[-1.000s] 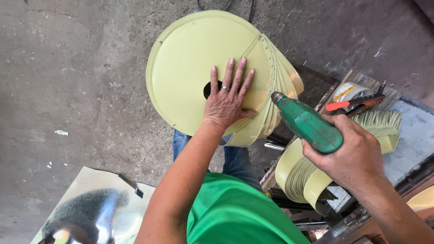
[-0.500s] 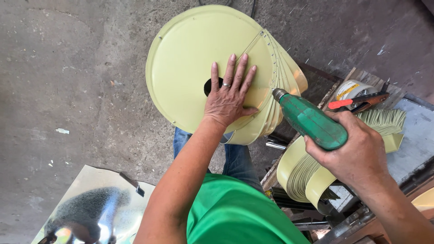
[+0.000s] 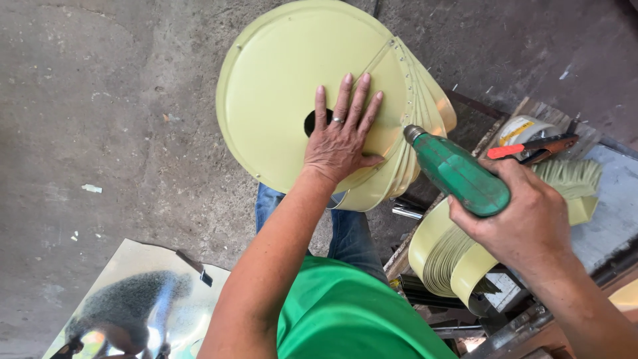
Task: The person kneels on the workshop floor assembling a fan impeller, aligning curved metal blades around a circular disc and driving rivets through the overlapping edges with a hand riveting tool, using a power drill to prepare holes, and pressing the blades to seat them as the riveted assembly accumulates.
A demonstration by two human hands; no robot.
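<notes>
A pale yellow-green round metal disc (image 3: 279, 86) with a dark centre hole rests on my knee, its right side carrying a stack of curved strips fixed along a row of small holes. My left hand (image 3: 342, 136) lies flat on the disc beside the hole, fingers spread. My right hand (image 3: 525, 216) grips a green power drill (image 3: 458, 174), whose tip touches the strip edge at the disc's right side.
A bundle of yellow-green curved strips (image 3: 445, 256) sits at my right. Red-handled pliers (image 3: 531, 147) and a tape roll (image 3: 522, 127) lie on a wooden bench. A shiny metal sheet (image 3: 133, 306) lies on the concrete floor at lower left.
The drill in my right hand has come slightly closer to the disc's right edge. My left hand stays pressed on the disc.
</notes>
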